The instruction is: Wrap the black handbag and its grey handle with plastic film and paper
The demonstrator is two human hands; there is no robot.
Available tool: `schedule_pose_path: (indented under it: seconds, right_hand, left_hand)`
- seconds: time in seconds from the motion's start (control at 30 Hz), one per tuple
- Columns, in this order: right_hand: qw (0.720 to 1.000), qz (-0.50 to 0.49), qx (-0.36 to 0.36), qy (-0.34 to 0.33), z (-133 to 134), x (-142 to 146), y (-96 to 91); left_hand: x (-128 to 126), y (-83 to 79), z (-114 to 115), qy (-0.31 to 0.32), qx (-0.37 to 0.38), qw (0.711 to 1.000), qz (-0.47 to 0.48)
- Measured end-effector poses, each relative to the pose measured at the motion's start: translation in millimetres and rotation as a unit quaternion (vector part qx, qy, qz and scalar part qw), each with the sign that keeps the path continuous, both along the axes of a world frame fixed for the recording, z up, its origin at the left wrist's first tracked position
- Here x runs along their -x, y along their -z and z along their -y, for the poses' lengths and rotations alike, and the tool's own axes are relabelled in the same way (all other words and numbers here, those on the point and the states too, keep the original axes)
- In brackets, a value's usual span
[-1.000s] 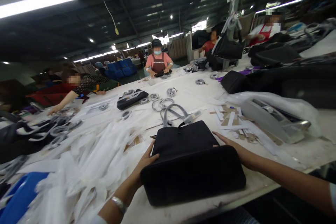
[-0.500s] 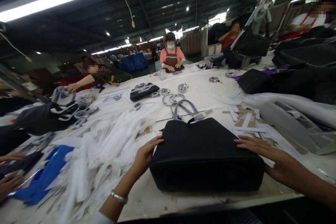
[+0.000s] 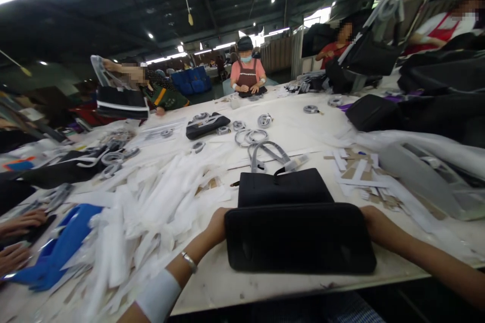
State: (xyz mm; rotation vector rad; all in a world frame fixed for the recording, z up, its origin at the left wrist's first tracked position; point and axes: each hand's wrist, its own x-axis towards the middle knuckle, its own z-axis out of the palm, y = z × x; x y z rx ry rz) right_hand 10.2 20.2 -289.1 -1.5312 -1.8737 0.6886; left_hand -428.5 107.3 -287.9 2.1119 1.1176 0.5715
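A black handbag (image 3: 301,237) lies in front of me near the table edge, its flat base tilted up toward me and its upper body (image 3: 284,189) stretching away behind. Its handle (image 3: 271,149), wrapped in clear plastic, rests on the table beyond it. My left hand (image 3: 219,225) holds the bag's left side, with the fingers hidden behind the base. On the opposite side, my right hand (image 3: 377,224) grips the bag's right end, its fingers also out of sight behind it.
White foam and paper strips (image 3: 140,207) heap up on the left, beside a blue piece (image 3: 62,247) and a co-worker's hands (image 3: 18,237). Cardboard scraps (image 3: 359,169) lie at right. Coiled straps (image 3: 265,120) and another black bag (image 3: 207,126) sit farther back. Several people work around the table.
The black bag's base has tipped up toward me, and my hands have moved from its upper sides to behind its base. At far left a co-worker has lifted a bag.
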Motion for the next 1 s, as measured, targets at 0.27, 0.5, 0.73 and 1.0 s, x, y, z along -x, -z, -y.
schedule_pose_path:
  seconds: [0.27,0.5,0.73,1.0]
  right_hand:
    - [0.985,-0.088,0.136,-0.065,5.6,2.0,-35.8]
    - [0.981,-0.105,0.152,-0.059,4.3,-2.6,-39.0]
    - [0.977,-0.158,0.141,0.023,23.7,-4.0,-14.6]
    - [0.975,-0.045,0.076,0.202,48.2,24.9,7.9]
  left_hand:
    - [3.5,-11.0,5.2,0.029,0.056,0.998,0.031]
    - [8.8,-33.1,3.2,0.053,0.159,0.983,0.069]
    - [2.9,0.8,14.3,-0.050,0.122,0.986,0.099]
    - [4.4,3.1,23.8,-0.088,0.147,0.972,0.158]
